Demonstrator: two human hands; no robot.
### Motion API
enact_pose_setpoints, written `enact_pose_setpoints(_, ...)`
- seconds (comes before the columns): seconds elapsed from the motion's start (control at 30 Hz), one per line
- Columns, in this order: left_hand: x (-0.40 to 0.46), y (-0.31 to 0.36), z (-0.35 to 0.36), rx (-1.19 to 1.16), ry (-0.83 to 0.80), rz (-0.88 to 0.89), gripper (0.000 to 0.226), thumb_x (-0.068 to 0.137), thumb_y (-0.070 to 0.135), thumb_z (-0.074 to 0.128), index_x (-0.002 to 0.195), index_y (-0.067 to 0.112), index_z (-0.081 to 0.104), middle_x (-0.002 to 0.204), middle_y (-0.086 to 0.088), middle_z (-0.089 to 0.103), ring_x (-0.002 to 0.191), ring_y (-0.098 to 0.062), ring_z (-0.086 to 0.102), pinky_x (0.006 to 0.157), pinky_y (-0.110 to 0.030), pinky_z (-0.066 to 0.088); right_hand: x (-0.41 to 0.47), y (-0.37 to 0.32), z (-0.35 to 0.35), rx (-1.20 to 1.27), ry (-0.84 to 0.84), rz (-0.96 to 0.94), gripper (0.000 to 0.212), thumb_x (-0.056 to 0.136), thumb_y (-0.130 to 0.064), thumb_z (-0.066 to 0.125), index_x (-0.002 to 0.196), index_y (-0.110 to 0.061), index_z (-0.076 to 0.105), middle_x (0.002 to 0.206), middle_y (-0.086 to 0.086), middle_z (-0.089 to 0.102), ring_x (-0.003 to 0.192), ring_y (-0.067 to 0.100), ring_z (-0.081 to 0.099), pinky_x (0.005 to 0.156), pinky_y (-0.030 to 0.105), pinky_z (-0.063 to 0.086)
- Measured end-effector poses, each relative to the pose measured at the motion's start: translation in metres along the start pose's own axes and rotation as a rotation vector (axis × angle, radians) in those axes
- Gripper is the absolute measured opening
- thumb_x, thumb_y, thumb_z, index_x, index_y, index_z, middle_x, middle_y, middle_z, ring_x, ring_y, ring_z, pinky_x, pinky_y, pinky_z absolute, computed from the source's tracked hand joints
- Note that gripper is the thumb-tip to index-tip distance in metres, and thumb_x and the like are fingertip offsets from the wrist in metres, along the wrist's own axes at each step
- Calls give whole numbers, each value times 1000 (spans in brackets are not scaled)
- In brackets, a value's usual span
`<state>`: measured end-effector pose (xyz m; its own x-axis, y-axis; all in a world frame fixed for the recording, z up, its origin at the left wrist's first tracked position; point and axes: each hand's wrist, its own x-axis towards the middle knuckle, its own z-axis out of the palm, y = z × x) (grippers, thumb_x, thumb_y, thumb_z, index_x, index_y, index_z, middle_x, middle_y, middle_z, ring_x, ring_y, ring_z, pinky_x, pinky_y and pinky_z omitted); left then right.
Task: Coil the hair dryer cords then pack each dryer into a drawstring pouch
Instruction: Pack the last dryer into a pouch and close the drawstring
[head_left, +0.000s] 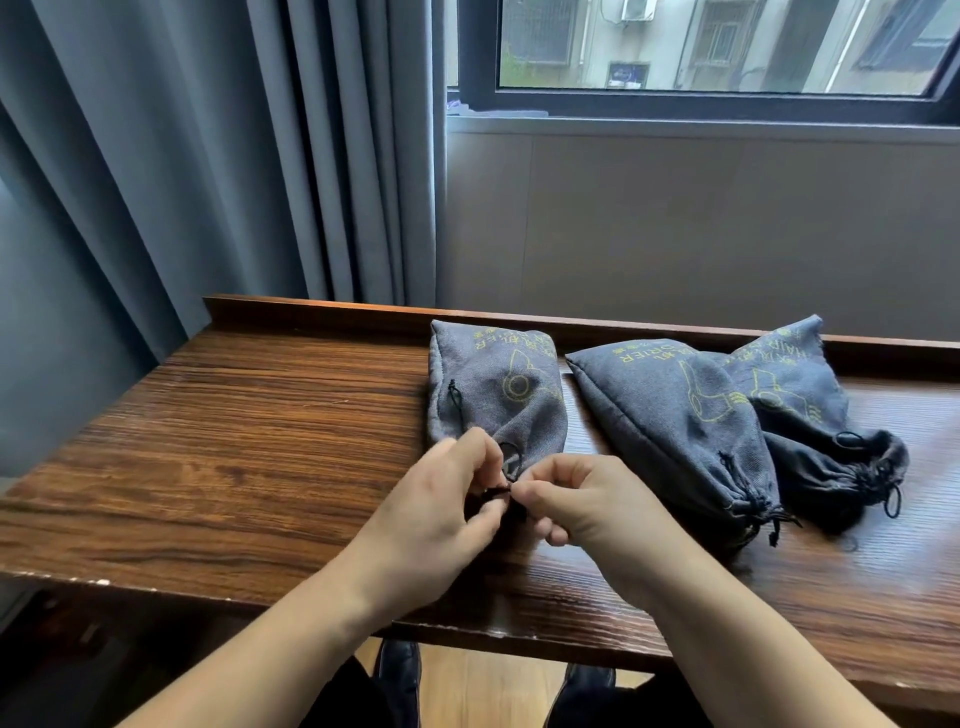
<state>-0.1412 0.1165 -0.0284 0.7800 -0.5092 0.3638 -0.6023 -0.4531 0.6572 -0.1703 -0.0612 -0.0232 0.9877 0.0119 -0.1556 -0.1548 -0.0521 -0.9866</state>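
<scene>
A long wooden table (234, 441) with a raised back edge runs across the scene, below grey curtains (208, 156) at the far left and a window (701, 52) at the far right. Three grey drawstring pouches with yellow print lie on the table's right half, mouths toward the near edge. The left pouch (498, 389) lies nearest the middle of the table; its mouth is hidden behind the hands. The middle pouch (675, 421) lies just to its right, apart from it, its mouth gathered tight, and the right pouch (810, 410) overlaps the middle one's far right side, its mouth also bunched closed. All three look filled, though what is inside cannot be seen. The left hand (441, 499) and right hand (576, 504) meet at the near end of the left pouch, fingers curled, each pinching the thin black drawstring (498, 491) between thumb and fingertips. A loop of that cord (509, 457) rises just above the fingers.
</scene>
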Motion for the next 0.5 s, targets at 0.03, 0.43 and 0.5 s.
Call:
enact_pose_setpoints(0.03, -1, 2, 1, 80, 58, 69, 21, 85, 13, 64, 90, 25, 47, 87, 10, 54, 82, -10, 51, 75, -22, 41, 0, 0, 0, 9, -7, 5, 17, 89, -3, 67, 73, -9, 68, 58, 1, 56, 51, 10, 49, 50, 19, 37)
enact_pose_setpoints(0.43, -4, 11, 10, -51, 330, 52, 44, 82, 0, 73, 114, 29, 64, 92, 7, 62, 95, -10, 60, 85, -12, 42, -3, -9, -6, -185, -11, -181, 17, 86, -9, 73, 71, -16, 69, 58, -2, 59, 58, 14, 49, 55, 21, 37)
enact_pose_setpoints(0.5, -3, 9, 10, -10, 307, 111, 43, 84, 0, 69, 118, 25, 63, 93, 8, 62, 94, -11, 59, 86, -19, 46, -4, -8, -5, -221, -22, -196, 17, 86, -10, 73, 71, -15, 69, 56, -3, 58, 56, 11, 46, 54, 20, 36)
